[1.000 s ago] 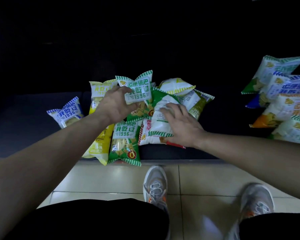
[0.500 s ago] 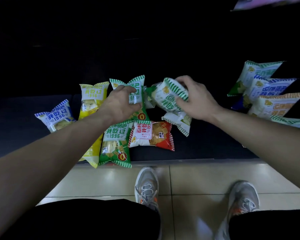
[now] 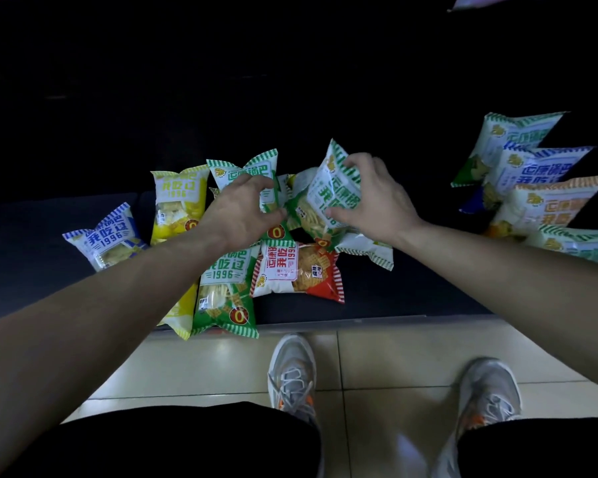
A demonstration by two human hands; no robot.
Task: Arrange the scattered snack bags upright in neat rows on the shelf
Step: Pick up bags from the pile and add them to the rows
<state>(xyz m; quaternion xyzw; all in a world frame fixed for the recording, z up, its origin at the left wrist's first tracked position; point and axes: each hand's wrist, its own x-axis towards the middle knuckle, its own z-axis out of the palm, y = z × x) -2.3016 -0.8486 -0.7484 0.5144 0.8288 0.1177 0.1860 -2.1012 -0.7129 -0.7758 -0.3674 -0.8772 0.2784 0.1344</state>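
Several snack bags lie in a loose heap on a low dark shelf (image 3: 411, 298). My right hand (image 3: 370, 198) grips a green-and-white bag (image 3: 328, 194) and holds it raised and tilted above the heap. My left hand (image 3: 242, 208) holds the middle of another green bag (image 3: 246, 170) that stands behind it. A red bag (image 3: 301, 270) lies flat on its side in front. A second green bag (image 3: 225, 298) and a yellow bag (image 3: 176, 201) lie to the left, and a blue bag (image 3: 107, 236) lies farther left.
A leaning stack of several bags (image 3: 532, 188) sits at the right of the shelf. The shelf's front lip (image 3: 377, 320) runs above a pale tiled floor (image 3: 394, 357). My two grey shoes (image 3: 294, 377) stand close to it. The shelf's back is dark.
My right hand lifted a green-and-white bag off the heap, uncovering the red bag, and brought it closer to my left hand. My left hand stayed on its green bag.
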